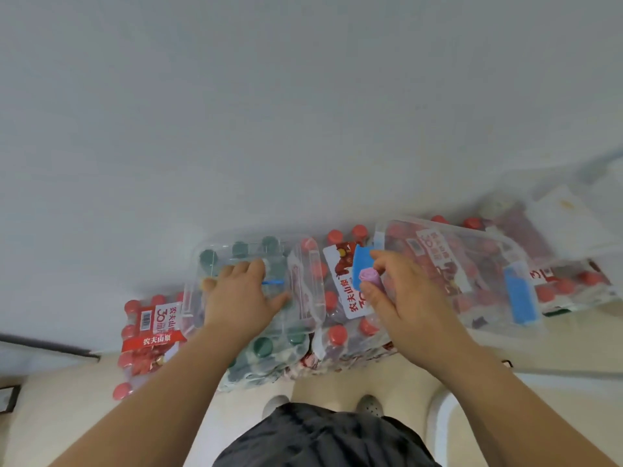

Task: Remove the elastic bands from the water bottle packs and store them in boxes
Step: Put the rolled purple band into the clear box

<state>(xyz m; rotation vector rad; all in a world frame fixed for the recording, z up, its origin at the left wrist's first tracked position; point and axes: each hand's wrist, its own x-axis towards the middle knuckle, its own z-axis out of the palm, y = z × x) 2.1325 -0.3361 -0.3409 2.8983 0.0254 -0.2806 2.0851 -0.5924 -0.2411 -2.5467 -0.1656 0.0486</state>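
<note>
Both bare forearms reach toward 12 o'clock — one from 7, the other from 5. The left hand (242, 291) lies palm down, fingers spread; the right hand (404, 298) curls thumb and fingers round a purple roll (369, 276).

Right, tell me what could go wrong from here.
The purple roll is only pinched by the right hand; it could drop between the bottle packs. The clear box under the left hand sits on rounded green caps and may tip or slide.
</note>
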